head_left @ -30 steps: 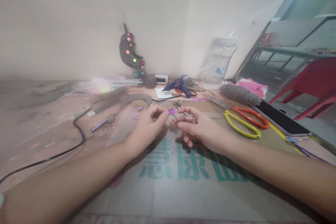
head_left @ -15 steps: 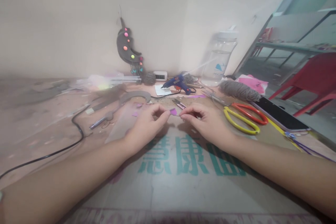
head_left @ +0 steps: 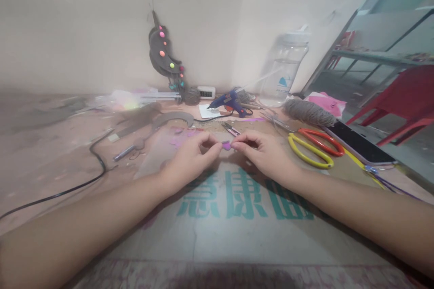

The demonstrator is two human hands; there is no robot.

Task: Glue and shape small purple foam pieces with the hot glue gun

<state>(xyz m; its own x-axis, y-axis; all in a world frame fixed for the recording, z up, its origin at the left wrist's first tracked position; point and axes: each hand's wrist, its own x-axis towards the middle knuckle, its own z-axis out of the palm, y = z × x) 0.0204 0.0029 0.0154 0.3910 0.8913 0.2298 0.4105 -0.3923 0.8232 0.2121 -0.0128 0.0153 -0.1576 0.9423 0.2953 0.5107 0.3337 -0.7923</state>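
Both hands [head_left: 195,156] [head_left: 269,153] partly hide a small purple piece [head_left: 227,146].

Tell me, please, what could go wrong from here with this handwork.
The small purple piece at the fingertips of the left hand and right hand could slip free. The glue gun beyond them might burn if hot, which cannot be seen. The small pointed tool just beyond the right fingertips could prick them.

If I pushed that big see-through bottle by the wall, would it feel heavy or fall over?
The bottle probably feels fairly heavy, since clear liquid seems to fill more than half of it. It might tip if pushed high up, because it is taller than it is wide. It looks smooth, so it could be slippery.
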